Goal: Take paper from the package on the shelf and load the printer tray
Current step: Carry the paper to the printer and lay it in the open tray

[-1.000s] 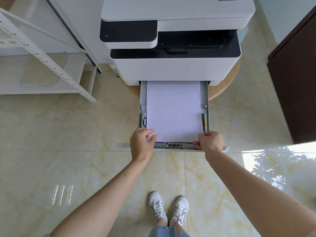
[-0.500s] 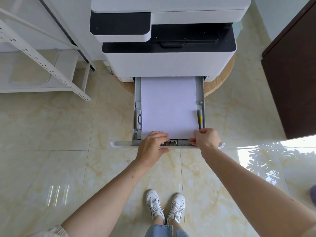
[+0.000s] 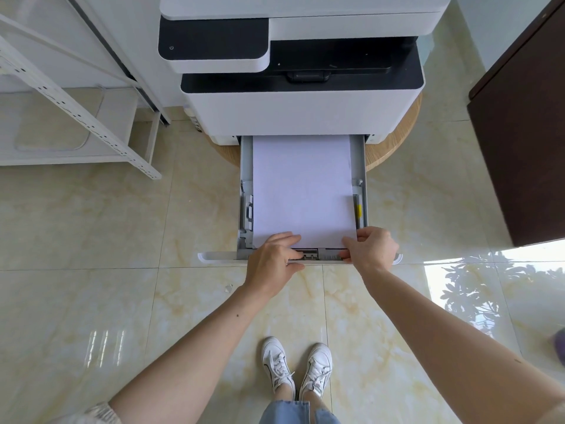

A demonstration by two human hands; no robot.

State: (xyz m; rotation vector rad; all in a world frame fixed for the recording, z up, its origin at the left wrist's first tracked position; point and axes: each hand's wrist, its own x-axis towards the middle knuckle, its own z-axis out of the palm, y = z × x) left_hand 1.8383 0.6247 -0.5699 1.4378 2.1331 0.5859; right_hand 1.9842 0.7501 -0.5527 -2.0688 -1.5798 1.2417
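The paper (image 3: pixel 302 191) is lying flat in the pulled-out tray (image 3: pixel 360 166) of the printer (image 3: pixel 299 111), so loading looks nearly done; squaring the stack and pushing the tray shut seem to be what is left. The left hand (image 3: pixel 273 258) is resting on the stack's near edge, fingers curled, and the right hand (image 3: pixel 371 249) is pinching its near corner. No brand or readable writing is showing.

Glossy cream marble-look floor tiles (image 3: pixel 91 228) w/ grey grout. White metal shelf rack (image 3: pixel 76 99) at left, dark brown cabinet (image 3: pixel 526 148) at right. Bright window glare w/ leaf shadows (image 3: pixel 464 289) on floor, right side.
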